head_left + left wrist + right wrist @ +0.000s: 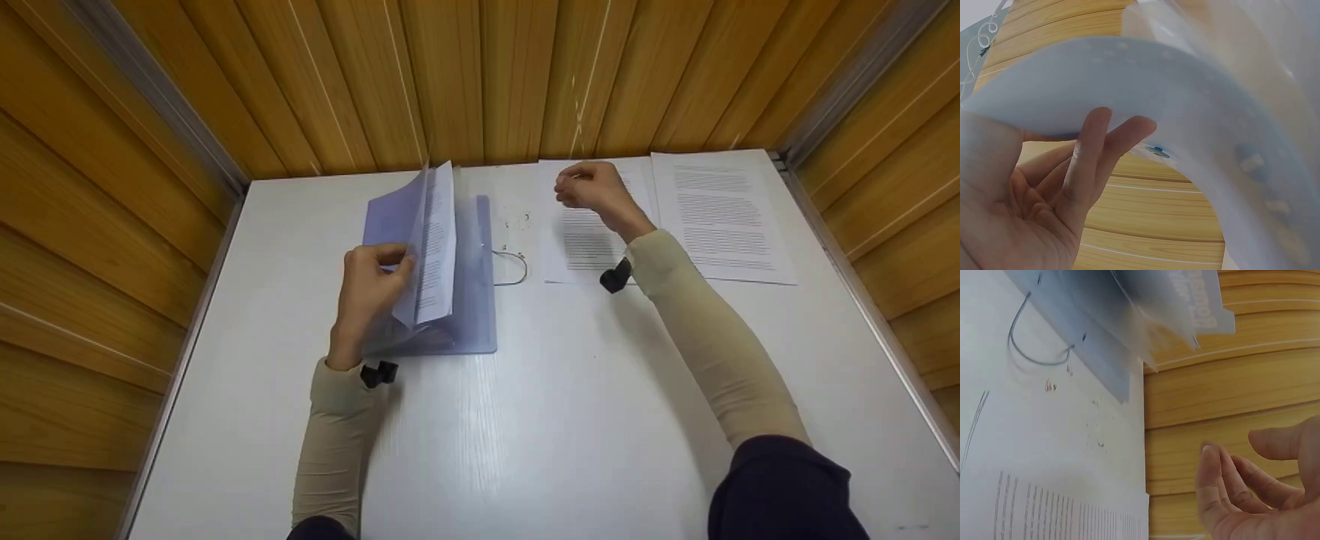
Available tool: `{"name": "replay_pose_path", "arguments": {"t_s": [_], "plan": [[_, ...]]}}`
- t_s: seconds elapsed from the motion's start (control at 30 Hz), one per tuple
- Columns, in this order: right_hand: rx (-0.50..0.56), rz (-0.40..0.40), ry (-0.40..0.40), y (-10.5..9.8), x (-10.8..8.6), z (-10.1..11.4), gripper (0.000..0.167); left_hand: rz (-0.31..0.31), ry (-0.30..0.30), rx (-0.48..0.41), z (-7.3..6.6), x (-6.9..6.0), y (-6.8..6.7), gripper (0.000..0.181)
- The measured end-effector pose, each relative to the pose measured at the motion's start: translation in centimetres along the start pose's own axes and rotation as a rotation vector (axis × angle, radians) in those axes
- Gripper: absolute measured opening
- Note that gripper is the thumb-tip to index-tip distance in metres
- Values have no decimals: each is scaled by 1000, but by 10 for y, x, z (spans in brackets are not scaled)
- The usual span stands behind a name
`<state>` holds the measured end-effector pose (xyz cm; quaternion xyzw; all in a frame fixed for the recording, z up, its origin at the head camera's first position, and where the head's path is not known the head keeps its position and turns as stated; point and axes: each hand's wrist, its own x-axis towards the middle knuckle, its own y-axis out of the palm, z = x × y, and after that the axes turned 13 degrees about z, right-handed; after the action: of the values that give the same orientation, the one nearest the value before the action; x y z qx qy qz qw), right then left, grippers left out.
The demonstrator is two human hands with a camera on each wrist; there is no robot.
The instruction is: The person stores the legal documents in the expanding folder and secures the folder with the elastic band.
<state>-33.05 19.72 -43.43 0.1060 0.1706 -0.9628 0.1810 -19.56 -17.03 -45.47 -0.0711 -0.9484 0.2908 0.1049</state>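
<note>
Left hand [375, 277] pinches a raised folder leaf [408, 304]; right hand [598, 195], loosely curled, hangs above paper [589, 244]

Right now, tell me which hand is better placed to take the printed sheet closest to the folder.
Probably the right: the right hand holds nothing and is nearer that printed sheet, while the left hand is busy holding up a leaf of the folder.

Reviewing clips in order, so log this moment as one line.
left hand: holds leaf of blue folder | right hand: empty, above left printed sheet | folder: open, on white table | right printed sheet: on table
</note>
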Motion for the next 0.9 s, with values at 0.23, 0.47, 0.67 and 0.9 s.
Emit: {"name": "replay_pose_path", "arguments": {"t_s": [0.23, 0.47, 0.67, 0.9], "plan": [[-66, -60, 44, -35, -12, -15, 38, 2, 0, -9, -1, 0, 0, 23], [-115, -114, 12, -61, -23, -25, 43, 1, 5, -17, 1, 1, 0, 23], [-138, -159, -6, -80, -30, -32, 48, 5, 5, -14, 1, 0, 0, 24], [-87, -193, -7, -99, -33, -45, 51, 0, -2, -9, 1, 0, 0, 25]]}}
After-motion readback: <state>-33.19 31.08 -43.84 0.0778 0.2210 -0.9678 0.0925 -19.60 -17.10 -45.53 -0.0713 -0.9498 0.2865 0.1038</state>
